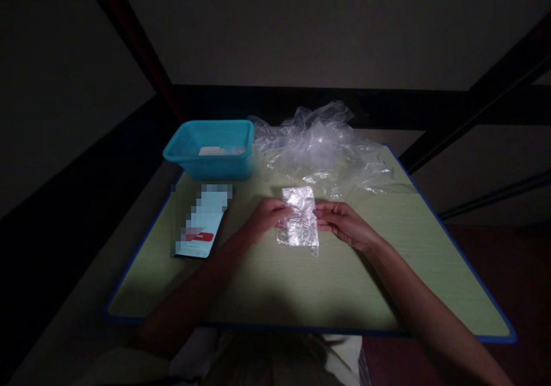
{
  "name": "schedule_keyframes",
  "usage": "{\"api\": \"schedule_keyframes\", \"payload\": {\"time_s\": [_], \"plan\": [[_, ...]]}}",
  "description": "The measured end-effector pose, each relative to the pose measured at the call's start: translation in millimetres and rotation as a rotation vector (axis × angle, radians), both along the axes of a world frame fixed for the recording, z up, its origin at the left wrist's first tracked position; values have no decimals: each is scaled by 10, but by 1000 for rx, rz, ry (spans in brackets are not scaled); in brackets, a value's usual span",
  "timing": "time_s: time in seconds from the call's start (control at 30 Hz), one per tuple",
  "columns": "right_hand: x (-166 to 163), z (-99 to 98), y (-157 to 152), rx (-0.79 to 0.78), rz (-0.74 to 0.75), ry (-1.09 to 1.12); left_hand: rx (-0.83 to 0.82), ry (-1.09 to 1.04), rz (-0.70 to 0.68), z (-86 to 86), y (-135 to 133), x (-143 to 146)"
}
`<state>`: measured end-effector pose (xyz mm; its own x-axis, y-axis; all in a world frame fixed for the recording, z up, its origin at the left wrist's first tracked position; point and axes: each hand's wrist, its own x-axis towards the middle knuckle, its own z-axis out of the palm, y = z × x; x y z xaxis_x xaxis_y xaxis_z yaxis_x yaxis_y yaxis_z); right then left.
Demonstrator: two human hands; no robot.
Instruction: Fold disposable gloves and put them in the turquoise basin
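Observation:
Between my two hands is a small, shiny clear plastic packet [299, 219], held just above the middle of the table; glare hides what, if anything, is inside. My left hand [267, 216] pinches its left edge, thumb on top and fingers underneath. On the opposite edge, my right hand [344, 220] is closed with thumb and fingers on the plastic. A loose corner of film hangs at the packet's lower right. Just beyond lies a crumpled heap of clear plastic bags [321, 145].
A turquoise plastic basket [221, 170] with white flat items inside stands at the back left. In front of it lies a phone [202, 225] with its screen lit, partly pixelated. The pale green table [275, 294] has a blue edge. Dark bars flank the wall behind.

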<state>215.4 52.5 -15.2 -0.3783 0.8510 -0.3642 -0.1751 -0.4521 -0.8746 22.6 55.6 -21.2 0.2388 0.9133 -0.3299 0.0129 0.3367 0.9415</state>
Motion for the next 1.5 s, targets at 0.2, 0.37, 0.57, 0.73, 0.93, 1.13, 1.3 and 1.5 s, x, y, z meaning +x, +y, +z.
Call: {"api": "schedule_keyframes", "payload": {"time_s": [0.2, 0.37, 0.57, 0.73, 0.93, 1.13, 1.3, 1.5], "plan": [[-11, -33, 3, 18, -5, -39, 0, -9, 22, -16, -11, -5], [-11, -98, 10, 67, -51, -54, 11, -7, 41, -36, -13, 8], [-18, -142, 18, 113, -112, -62, 31, -10, 51, -21, -38, 0], [-39, -129, 9, 117, -156, -64, 64, -10, 80, -40, -34, 1], [-64, -138, -3, 130, -202, -61, 96, -19, 136, -58, -38, 19], [-88, -118, -12, 165, -215, -61, 125, 7, 133, -48, -52, 18], [-87, -114, -10, 216, -233, -68, 155, 33, 106, -63, -41, 23], [-64, -125, -3, 259, -217, -72, 259, 99, 100, -52, -38, 17]]}}
